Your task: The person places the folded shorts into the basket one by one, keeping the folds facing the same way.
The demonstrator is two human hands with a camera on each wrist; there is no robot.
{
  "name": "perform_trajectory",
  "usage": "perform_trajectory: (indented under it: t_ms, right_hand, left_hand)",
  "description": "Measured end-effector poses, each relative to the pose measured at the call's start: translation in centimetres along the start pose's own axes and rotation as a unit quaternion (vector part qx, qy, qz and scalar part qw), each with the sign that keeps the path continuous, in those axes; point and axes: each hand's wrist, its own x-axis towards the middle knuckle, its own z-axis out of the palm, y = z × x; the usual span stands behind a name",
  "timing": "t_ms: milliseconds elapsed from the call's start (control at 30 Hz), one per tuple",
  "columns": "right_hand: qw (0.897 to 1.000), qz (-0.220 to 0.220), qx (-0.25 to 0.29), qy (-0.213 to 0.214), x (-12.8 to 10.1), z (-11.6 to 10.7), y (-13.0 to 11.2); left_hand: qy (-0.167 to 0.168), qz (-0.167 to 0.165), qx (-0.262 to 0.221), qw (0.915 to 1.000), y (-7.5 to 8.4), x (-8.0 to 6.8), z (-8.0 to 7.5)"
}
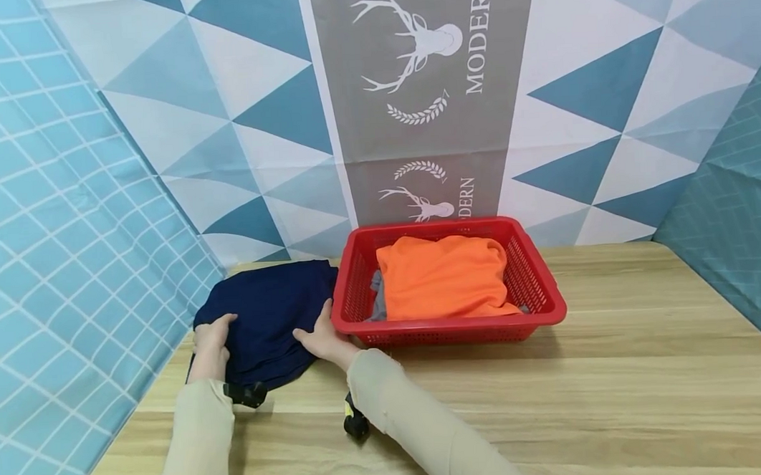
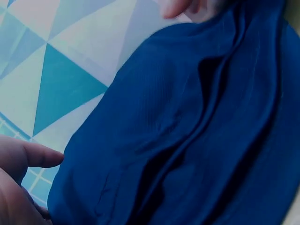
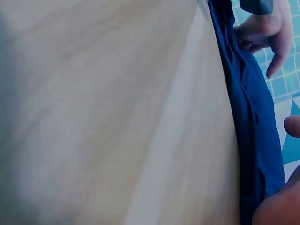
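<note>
A folded pile of navy blue cloth (image 1: 275,315) lies at the left of the table, its layered folds showing in the left wrist view. At its left edge my left hand (image 1: 210,347) holds the pile, thumb over the upper side. In the right wrist view, the left hand's fingers (image 3: 255,35) curl in against the cloth. My right hand (image 1: 328,341) holds the opposite edge, beside the red basket. Its thumb points left across the cloth, and its other fingers reach along the side, partly hidden. Both hands wear cream sleeves and wrist cameras.
A red perforated plastic basket (image 1: 450,327) stands right of the cloth. Inside lie a folded orange cloth (image 1: 443,277) and grey cloth (image 1: 377,302). The wooden table (image 1: 620,383) stretches right. Patterned sheets (image 1: 271,121) hang behind, with a blue grid-patterned sheet (image 1: 64,232) along the left side.
</note>
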Motion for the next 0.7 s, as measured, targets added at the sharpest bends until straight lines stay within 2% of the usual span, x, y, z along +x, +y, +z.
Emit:
perform_trajectory:
  t_ms: [100,200,400,533,700]
  right_hand:
    - [1.000,0.000,0.004,-0.006,0.1,-0.1,-0.1]
    - [1.000,-0.005,0.011,-0.009,0.2,0.0,-0.2]
    - [1.000,-0.015,0.022,-0.004,0.5,-0.1,-0.1]
    - [0.999,-0.016,0.039,0.004,0.6,0.0,-0.2]
    - [0.999,-0.015,0.044,-0.002,0.4,0.2,-0.5]
  left_hand:
    - [-0.014,-0.001,-0.010,0.9999,0.1,0.2,-0.4]
    - [-0.043,-0.010,-0.040,0.9982,0.3,0.2,-0.8]
    - [-0.084,-0.049,-0.077,0.9923,1.0,-0.5,-1.3]
    - [-0.101,-0.067,-0.062,0.9907,1.3,-1.0,-1.3]
    - [-0.138,-0.051,-0.015,0.9890,1.8,-1.6,-1.2]
